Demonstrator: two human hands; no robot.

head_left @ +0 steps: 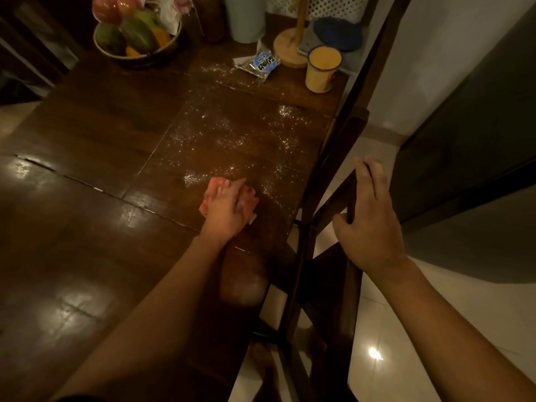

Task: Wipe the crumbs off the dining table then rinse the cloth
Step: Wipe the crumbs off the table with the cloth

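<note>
Your left hand (224,211) holds one soft, scrunched pink cloth (209,189), fingers curled over it, pressing it down on the dark, shiny wooden table (87,198) near the right edge. Far left at the back sits one round bowl (139,58) of fruit. Lots of tiny white crumbs (232,134) lie scattered just past the cloth. Behind them are one crinkly packet (258,63) and one yellow cup (322,71). Your right hand (368,224) grips the top of one dark wooden chair (351,195) beside the table.
</note>
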